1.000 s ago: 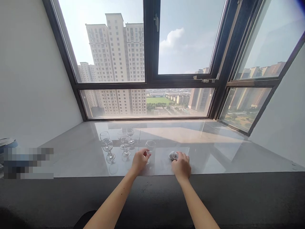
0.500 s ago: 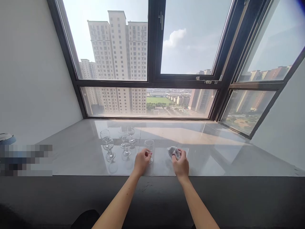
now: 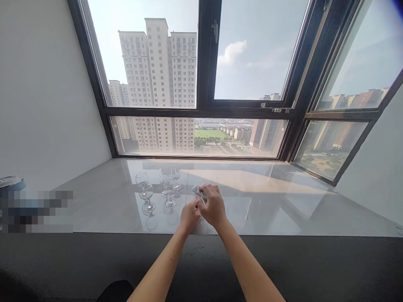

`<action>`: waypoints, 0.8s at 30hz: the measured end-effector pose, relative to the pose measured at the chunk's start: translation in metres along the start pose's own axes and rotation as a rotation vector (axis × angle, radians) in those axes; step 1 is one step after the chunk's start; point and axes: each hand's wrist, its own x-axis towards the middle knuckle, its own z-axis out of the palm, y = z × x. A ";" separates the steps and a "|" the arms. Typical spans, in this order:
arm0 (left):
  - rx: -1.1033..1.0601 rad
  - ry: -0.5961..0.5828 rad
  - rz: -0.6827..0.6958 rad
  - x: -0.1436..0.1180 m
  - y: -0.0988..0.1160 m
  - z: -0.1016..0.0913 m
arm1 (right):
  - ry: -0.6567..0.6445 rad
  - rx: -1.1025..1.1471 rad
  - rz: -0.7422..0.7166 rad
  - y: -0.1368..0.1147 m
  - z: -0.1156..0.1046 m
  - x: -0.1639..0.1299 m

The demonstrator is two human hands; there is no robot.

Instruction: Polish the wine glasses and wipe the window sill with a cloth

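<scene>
My left hand (image 3: pixel 189 216) grips the stem of a clear wine glass on the pale stone sill (image 3: pixel 267 201); the glass is almost wholly hidden behind both hands. My right hand (image 3: pixel 214 205) holds a small grey-white cloth (image 3: pixel 199 191) and presses it over the top of that glass. The two hands touch each other. Just left stand several more clear stemmed glasses (image 3: pixel 147 195), upright in a loose cluster, the nearest (image 3: pixel 170 193) a hand's width from my left hand.
A dark ledge (image 3: pixel 315 264) runs along the sill's near edge. Black-framed windows (image 3: pixel 204 63) rise behind, white walls slope in at both sides. A blurred patch and a blue-grey object (image 3: pixel 12 183) sit at the far left.
My right hand lifted the cloth off the sill and carried it left onto the glass held by my left hand. The view shifted slightly.
</scene>
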 end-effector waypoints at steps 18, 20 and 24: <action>-0.123 -0.028 0.012 -0.002 -0.002 0.002 | -0.166 0.531 0.284 0.029 0.005 0.027; -0.115 -0.023 0.007 -0.001 -0.003 0.003 | -0.124 0.686 0.374 0.030 0.005 0.028; -0.173 -0.031 -0.030 0.001 -0.005 0.004 | -0.063 1.001 0.490 0.025 -0.008 0.034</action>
